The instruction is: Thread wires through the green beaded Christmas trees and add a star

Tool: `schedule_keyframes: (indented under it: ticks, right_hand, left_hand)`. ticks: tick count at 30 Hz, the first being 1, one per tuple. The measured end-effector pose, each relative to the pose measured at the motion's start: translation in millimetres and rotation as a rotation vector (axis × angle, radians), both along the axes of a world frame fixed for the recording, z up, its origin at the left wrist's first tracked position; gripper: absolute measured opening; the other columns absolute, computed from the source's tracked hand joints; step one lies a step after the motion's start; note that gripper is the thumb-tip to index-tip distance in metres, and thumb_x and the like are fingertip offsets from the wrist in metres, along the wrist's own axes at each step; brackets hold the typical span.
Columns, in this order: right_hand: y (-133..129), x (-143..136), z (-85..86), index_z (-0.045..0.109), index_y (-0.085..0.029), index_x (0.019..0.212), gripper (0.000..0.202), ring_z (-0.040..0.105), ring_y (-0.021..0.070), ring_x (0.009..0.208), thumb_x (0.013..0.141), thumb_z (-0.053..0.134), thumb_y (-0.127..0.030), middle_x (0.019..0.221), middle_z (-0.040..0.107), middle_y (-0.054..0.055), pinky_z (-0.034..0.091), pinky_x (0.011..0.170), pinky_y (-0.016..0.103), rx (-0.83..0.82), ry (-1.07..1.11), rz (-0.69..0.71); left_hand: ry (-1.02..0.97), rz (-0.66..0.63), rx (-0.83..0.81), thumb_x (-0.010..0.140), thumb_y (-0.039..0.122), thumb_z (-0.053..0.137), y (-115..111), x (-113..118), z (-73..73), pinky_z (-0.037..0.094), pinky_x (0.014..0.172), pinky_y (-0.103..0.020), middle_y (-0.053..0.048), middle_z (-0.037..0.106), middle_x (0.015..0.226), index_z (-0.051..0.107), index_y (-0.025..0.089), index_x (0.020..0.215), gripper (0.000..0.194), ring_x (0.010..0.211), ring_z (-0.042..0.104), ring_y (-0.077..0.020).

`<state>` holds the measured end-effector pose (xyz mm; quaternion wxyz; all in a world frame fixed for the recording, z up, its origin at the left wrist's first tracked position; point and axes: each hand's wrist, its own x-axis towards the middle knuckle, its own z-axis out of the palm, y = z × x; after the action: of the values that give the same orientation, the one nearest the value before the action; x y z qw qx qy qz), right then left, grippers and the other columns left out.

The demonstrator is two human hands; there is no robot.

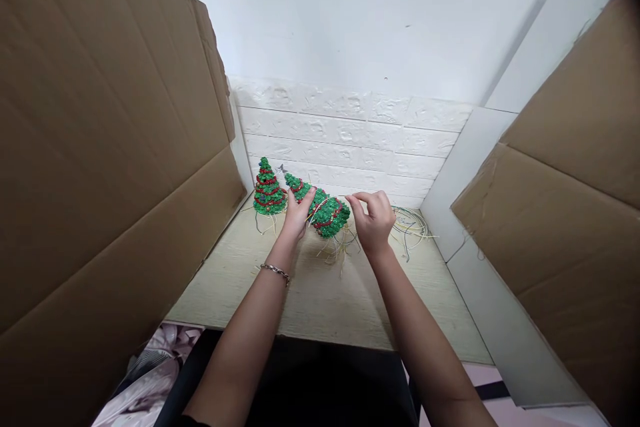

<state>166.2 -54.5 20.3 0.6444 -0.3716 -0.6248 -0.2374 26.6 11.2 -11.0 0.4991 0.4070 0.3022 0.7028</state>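
My left hand (299, 213) is wrapped round a small green beaded Christmas tree (330, 211) with red garlands, which leans on its side with its tip to the left. Loose strands hang from the tree's base. To its right, my right hand (373, 217) pinches the end of a thin pale strand between thumb and forefinger. That strand runs back to the held tree. A second beaded tree (269, 190) stands upright to the left, with strands at its foot. A silvery star (281, 169) shows between the two tree tips.
Coiled strands (413, 225) lie at the back right of the pale wooden tabletop (330, 310). Cardboard panels (115, 113) rise on the left, and another cardboard panel (565, 213) stands on the right. Behind is a white brick-patterned wall (345, 127).
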Motion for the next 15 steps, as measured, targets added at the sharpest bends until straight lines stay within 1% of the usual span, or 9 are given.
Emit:
schedule_keyframes:
  ticks: [1, 3, 7, 10, 13, 15]
  right_hand:
    - [2, -1, -2.2, 0.061, -0.018, 0.075, 0.02, 0.049, 0.0113, 0.062, 0.087, 0.053, -0.031, 0.066, 0.058, 0.002, 0.037, 0.06, 0.024, -0.01, -0.031, -0.008]
    - [7, 0, -7.0, 0.06, -0.018, 0.076, 0.022, 0.05, 0.012, 0.064, 0.089, 0.049, -0.032, 0.068, 0.059, 0.002, 0.038, 0.062, 0.024, -0.093, -0.071, -0.025]
    - [17, 6, -14.8, 0.059, -0.018, 0.079, 0.022, 0.052, 0.0142, 0.069, 0.091, 0.044, -0.03, 0.075, 0.059, 0.003, 0.036, 0.063, 0.025, -0.407, -0.116, -0.07]
    - [21, 9, -17.7, 0.06, -0.018, 0.084, 0.019, 0.054, 0.0157, 0.076, 0.09, 0.043, -0.023, 0.083, 0.06, 0.004, 0.038, 0.066, 0.026, -0.594, -0.161, -0.026]
    - [23, 9, -18.7, 0.063, -0.018, 0.093, 0.019, 0.056, 0.0165, 0.085, 0.089, 0.044, -0.02, 0.094, 0.061, 0.006, 0.041, 0.071, 0.026, -0.648, -0.208, 0.039]
    - [23, 8, -19.1, 0.064, -0.02, 0.098, 0.021, 0.056, 0.0168, 0.087, 0.089, 0.046, -0.023, 0.099, 0.061, 0.006, 0.042, 0.074, 0.027, -0.66, -0.244, 0.041]
  left_hand:
    - [0.004, 0.001, 0.005, 0.065, 0.04, 0.074, 0, 0, 0.1, 0.044, 0.096, -0.033, -0.011, 0.053, 0.123, 0.038, 0.021, 0.129, 0.075, 0.112, 0.053, -0.0205]
    - [0.011, -0.004, 0.013, 0.065, 0.041, 0.074, -1, 0, 0.6, 0.045, 0.094, -0.033, -0.011, 0.053, 0.123, 0.039, 0.021, 0.127, 0.074, 0.11, 0.054, -0.0205]
    - [0.017, -0.024, -0.001, 0.064, 0.04, 0.075, -1, 0, 1.5, 0.045, 0.093, -0.032, -0.01, 0.054, 0.121, 0.041, 0.022, 0.124, 0.071, 0.107, 0.056, -0.02]
    - [0.021, -0.015, -0.008, 0.062, 0.04, 0.076, -2, 1, 1.9, 0.044, 0.095, -0.032, -0.01, 0.054, 0.12, 0.044, 0.021, 0.119, 0.068, 0.107, 0.056, -0.02]
    - [0.027, -0.001, 0.023, 0.061, 0.042, 0.076, -2, 1, 2.0, 0.044, 0.095, -0.034, -0.01, 0.055, 0.119, 0.045, 0.02, 0.114, 0.065, 0.105, 0.056, -0.0206]
    - [0.026, -0.001, 0.038, 0.061, 0.041, 0.076, -2, 2, 1.6, 0.043, 0.095, -0.034, -0.01, 0.055, 0.117, 0.044, 0.02, 0.114, 0.066, 0.105, 0.056, -0.0201]
